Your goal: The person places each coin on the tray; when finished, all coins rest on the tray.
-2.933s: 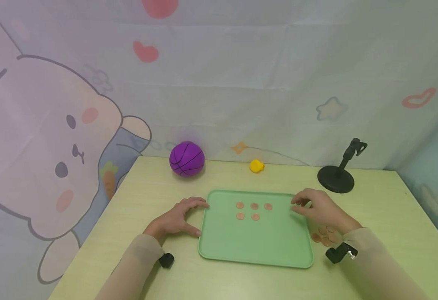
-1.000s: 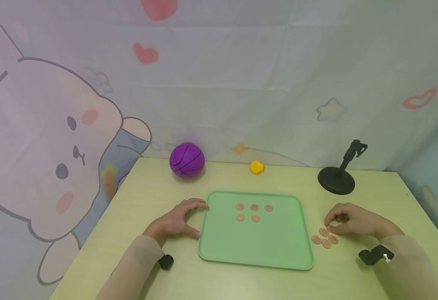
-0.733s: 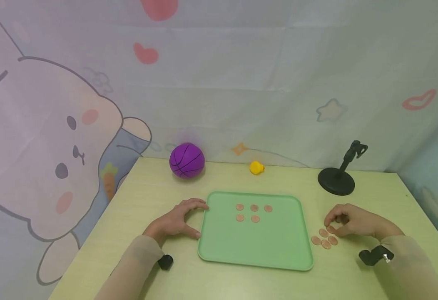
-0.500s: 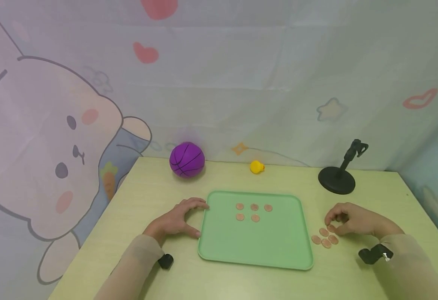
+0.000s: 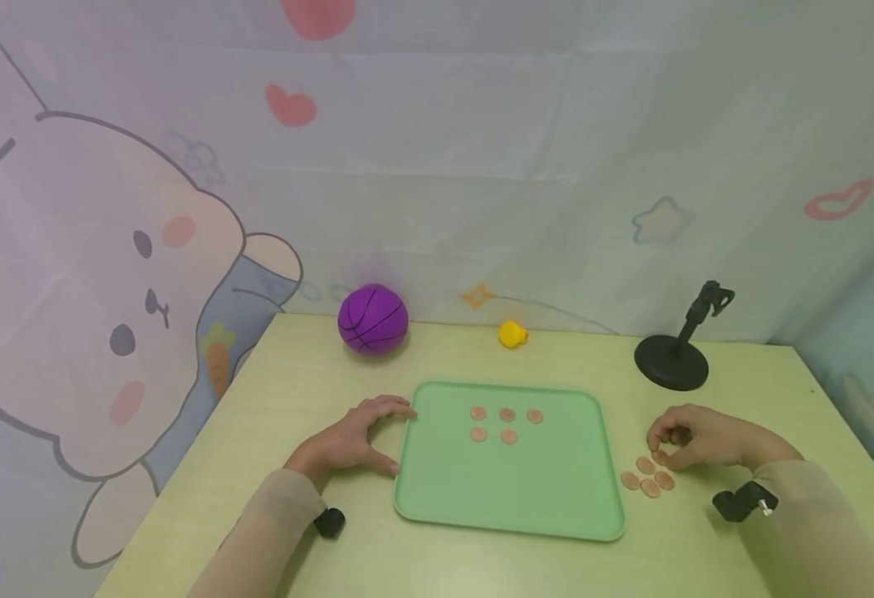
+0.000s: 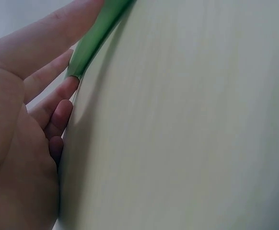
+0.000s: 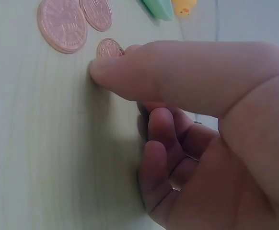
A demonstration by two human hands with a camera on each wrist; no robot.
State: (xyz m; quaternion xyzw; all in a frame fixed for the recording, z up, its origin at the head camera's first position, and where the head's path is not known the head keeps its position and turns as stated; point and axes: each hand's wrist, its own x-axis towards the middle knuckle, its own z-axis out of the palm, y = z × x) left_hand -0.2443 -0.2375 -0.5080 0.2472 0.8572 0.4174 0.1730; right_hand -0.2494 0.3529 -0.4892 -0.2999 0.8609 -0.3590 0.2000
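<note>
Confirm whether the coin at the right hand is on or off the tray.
Off: the coin is at the right hand, beside four other coins, outside the green tray.

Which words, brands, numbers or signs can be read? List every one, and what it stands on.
None can be read.
Coins: raised marks show in the right wrist view, too blurred to read.
Backdrop: faint letter-like loops beside the purple ball, too pale to read.
</note>
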